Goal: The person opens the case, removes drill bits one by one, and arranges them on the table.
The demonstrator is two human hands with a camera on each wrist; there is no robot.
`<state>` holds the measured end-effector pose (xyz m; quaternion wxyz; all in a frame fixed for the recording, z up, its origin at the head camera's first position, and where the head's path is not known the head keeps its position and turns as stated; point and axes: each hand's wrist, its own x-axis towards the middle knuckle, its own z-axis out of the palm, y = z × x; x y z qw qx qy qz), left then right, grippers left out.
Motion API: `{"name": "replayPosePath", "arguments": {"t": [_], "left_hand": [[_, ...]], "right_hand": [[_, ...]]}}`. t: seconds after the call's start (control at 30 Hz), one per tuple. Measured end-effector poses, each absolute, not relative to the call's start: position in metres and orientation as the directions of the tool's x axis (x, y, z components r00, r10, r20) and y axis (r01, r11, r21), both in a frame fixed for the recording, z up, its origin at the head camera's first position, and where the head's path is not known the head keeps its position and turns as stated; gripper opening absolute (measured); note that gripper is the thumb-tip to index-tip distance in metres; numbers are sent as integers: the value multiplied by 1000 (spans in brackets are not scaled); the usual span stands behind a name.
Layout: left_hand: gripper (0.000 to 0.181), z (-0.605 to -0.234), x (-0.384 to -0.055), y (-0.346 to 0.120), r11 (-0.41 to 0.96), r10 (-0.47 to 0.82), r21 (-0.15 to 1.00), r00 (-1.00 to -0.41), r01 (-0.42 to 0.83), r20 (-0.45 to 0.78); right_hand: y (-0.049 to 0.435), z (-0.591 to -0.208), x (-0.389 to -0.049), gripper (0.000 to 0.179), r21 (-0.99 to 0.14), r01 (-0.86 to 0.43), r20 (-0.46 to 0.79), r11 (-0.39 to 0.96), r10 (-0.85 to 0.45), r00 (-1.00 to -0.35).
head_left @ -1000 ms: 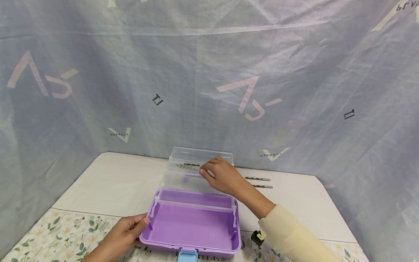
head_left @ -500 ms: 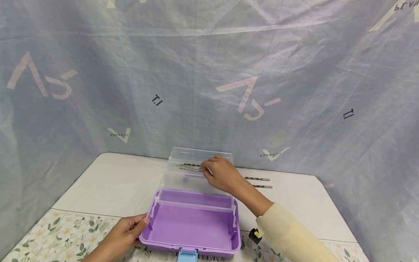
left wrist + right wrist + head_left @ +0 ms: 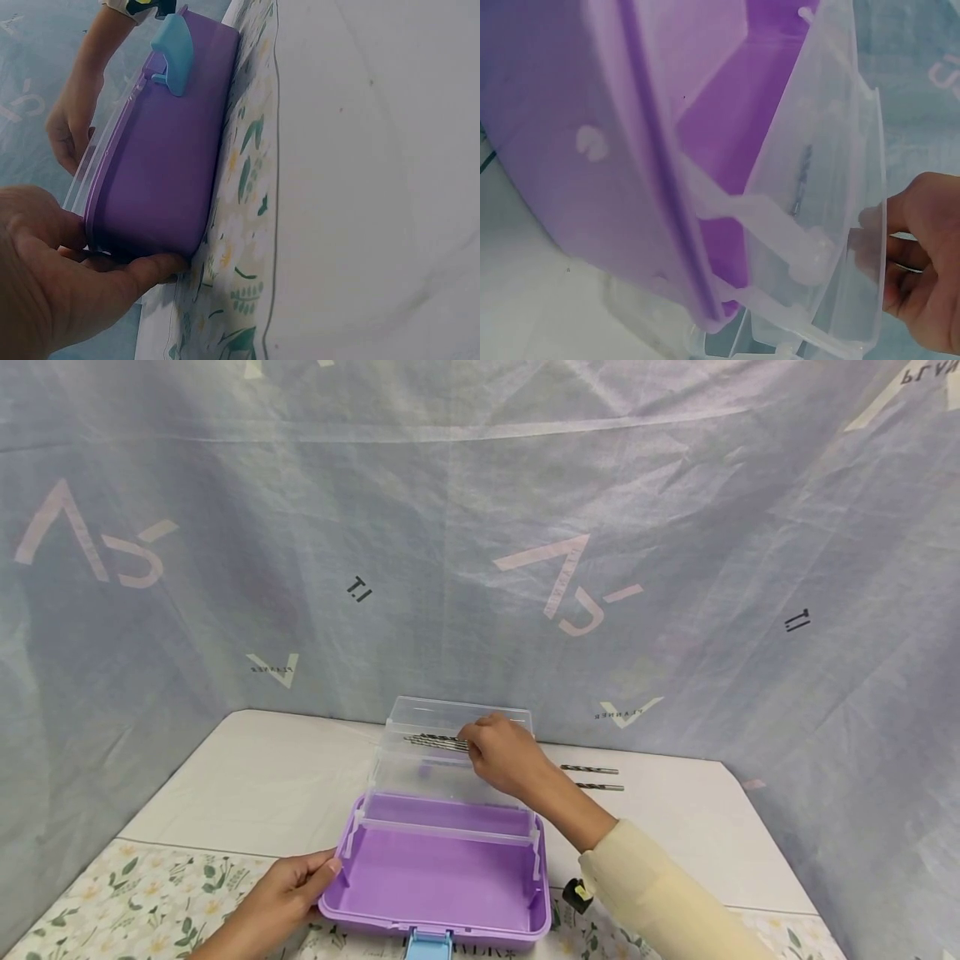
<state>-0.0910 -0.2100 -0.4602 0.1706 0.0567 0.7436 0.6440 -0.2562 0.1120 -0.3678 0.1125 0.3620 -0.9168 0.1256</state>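
Observation:
A purple toolbox [image 3: 442, 877] stands open at the front, its left end gripped by my left hand [image 3: 288, 893], thumb at the rim. That grip also shows in the left wrist view, with the hand [image 3: 67, 285] at the box's lower corner. Raised behind the box is a clear tiered tray section [image 3: 405, 789]. Several drill bits [image 3: 435, 741] lie together in its upper part. My right hand [image 3: 506, 756] pinches at their right ends, which its fingers hide. In the right wrist view the fingers [image 3: 896, 255] are curled behind the clear wall, and one thin drill bit [image 3: 804, 180] shows through.
Two more drill bits [image 3: 590, 769] lie on the white table [image 3: 285, 777], right of the tray. A blue latch [image 3: 429, 945] hangs at the box's front. Floral cloth [image 3: 150, 893] covers the near edge. A small black and yellow piece [image 3: 577, 894] sits by the right cuff. Grey-blue curtain surrounds the table.
My right hand has shifted slightly right, its fingers drawing closer together, and more of the drill bits shows beside it. The left hand and box have stayed put.

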Motion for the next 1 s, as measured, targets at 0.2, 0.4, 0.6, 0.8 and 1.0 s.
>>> {"name": "replayPosePath", "arguments": {"t": [0.2,0.4,0.6,0.8,1.0], "left_hand": [[61,-461,-91,-210,164,306,977,-934,-136,-182],[61,-460,-91,-211,164,310,977,-933,-134,-180],[61,-460,-91,-210,167,303,976,-935,-137,-183],[61,-460,-91,-210,172,299,976,-937,-135,-183],[61,-460,-91,-210,169,303,976,-935,-137,-183]], "right_hand": [[111,-368,-257,26,-143,-696,277,704,-647,-711],[110,-365,-257,28,-141,-697,256,703,-654,-712],[108,-363,-258,33,-184,-694,248,696,-650,-719],[108,-365,-265,33,-167,-705,250,690,-662,-707],[110,-363,-268,24,-173,-706,225,687,-671,-707]]}}
